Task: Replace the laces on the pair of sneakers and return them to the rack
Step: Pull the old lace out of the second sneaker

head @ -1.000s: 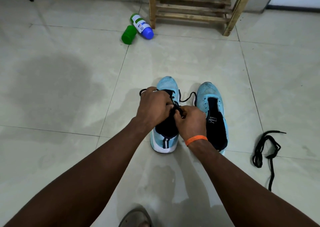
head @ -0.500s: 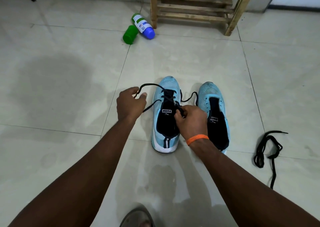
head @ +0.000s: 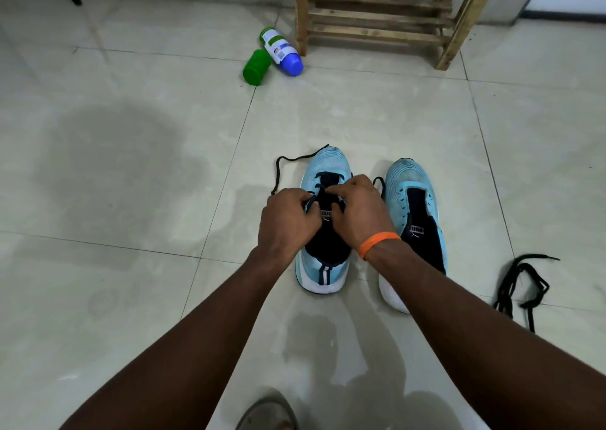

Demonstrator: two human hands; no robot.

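The left hand has come back from its sideways pull to the sneaker and meets the right hand over the tongue. Both hands' fingers pinch the black lace. Keep the tension even and feed the tip squarely through the next eyelet. The light-blue knit sneaker stands on the floor, with its mate unlaced beside it.

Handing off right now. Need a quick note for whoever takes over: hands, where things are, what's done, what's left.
Left hand: grips the black lace at the eyelets of the sneaker under the hands.
Right hand: pinches the same lace across the tongue.
Other sneaker: on the floor beside it, unlaced. The loose lace lies on the tiles further right.
Done: first sneaker partly threaded.
Left: finish it, lace the other sneaker, and set both on the wooden rack.
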